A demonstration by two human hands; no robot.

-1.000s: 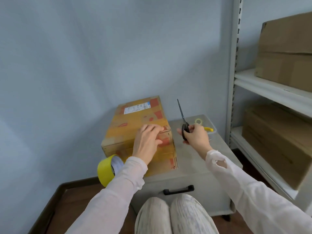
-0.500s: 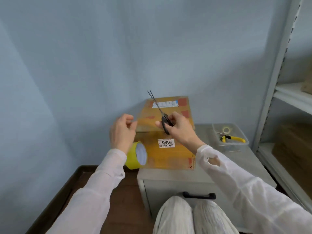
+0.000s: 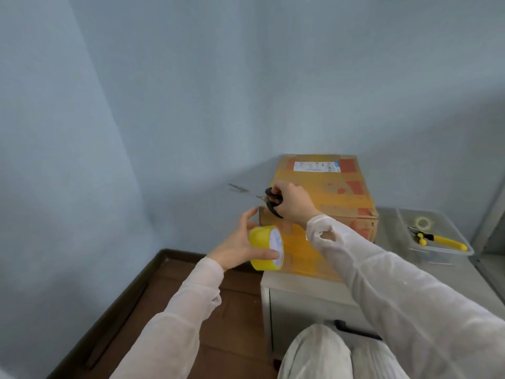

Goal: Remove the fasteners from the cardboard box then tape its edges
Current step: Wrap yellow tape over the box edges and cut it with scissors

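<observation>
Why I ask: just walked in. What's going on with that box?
A seated person is taping the cardboard box on the low cabinet. The left hand holds the yellow tape roll by the box's near-left corner; the right hand grips black-handled scissors, blades pointing left, apparently about to cut tape.
</observation>
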